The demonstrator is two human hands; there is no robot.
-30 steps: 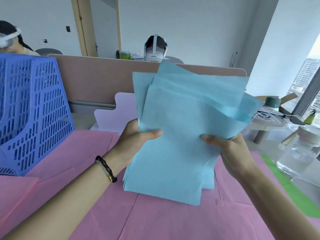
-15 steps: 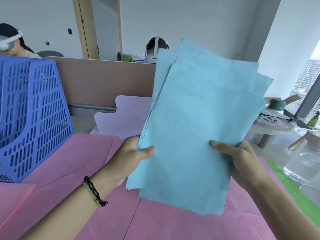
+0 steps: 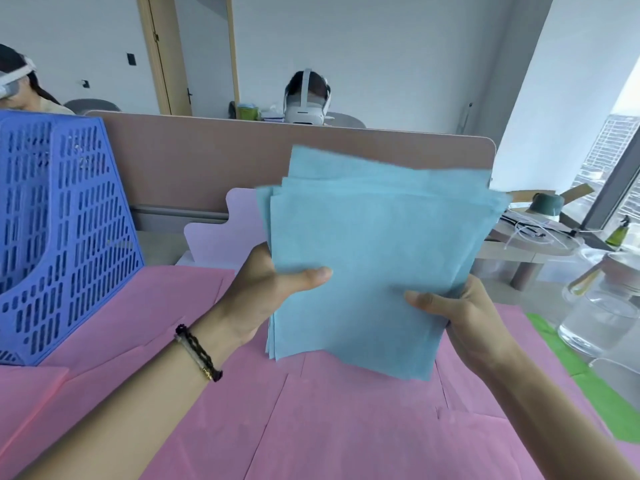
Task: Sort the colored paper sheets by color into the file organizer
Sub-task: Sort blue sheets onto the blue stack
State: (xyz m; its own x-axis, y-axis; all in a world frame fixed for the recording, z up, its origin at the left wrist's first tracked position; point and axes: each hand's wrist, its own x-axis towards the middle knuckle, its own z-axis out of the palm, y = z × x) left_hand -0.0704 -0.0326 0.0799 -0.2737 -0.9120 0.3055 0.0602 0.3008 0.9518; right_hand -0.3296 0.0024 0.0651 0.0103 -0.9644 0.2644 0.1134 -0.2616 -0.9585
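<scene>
A stack of light blue paper sheets [image 3: 374,258] is held up in front of me, above the desk. My left hand [image 3: 266,289] grips its left edge with the thumb on the front. My right hand [image 3: 460,313] grips the lower right edge, thumb also on the front. The sheets are fanned unevenly at the top. Several pink sheets [image 3: 277,410] lie spread over the desk under my arms. The blue mesh file organizer [image 3: 62,237] stands at the far left. A green sheet [image 3: 595,393] shows at the right edge.
A pale lilac board [image 3: 221,240] leans behind the pink sheets, against a brown desk divider [image 3: 207,161]. A glass jug [image 3: 602,306] stands at the right. Two people wearing headsets sit beyond the divider.
The blue stack has dropped lower and tilted back from upright, with its top edges fanned out again. Both hands keep their hold on it.
</scene>
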